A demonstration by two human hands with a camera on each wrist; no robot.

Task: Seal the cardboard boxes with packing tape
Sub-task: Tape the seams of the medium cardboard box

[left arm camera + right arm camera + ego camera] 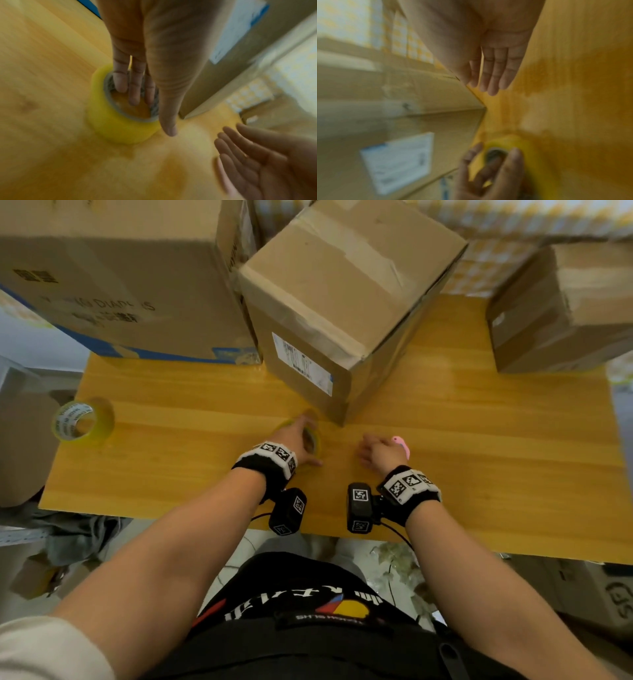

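Fingers (pixel 133 86) of the left hand (pixel 294 440) are seen reaching down into the core of a yellow tape roll (pixel 120 121), with the thumb laid along its outer wall, so the roll is gripped between fingers and thumb while it rests on the counter (pixel 479 457), its core pointing upward. Just to the right of that hand, the right hand (pixel 376 453) is held flat with straight fingers, apart from the roll and holding nothing. Directly beyond both hands, close by, stands the cardboard box (pixel 342 302), corner toward the person, its top flaps closed, with old tape along the seam. The roll is judged to be nearer the left hand's side of the box. A second tape roll (pixel 82 421) lies well off to the left, untouched, near the counter's edge.
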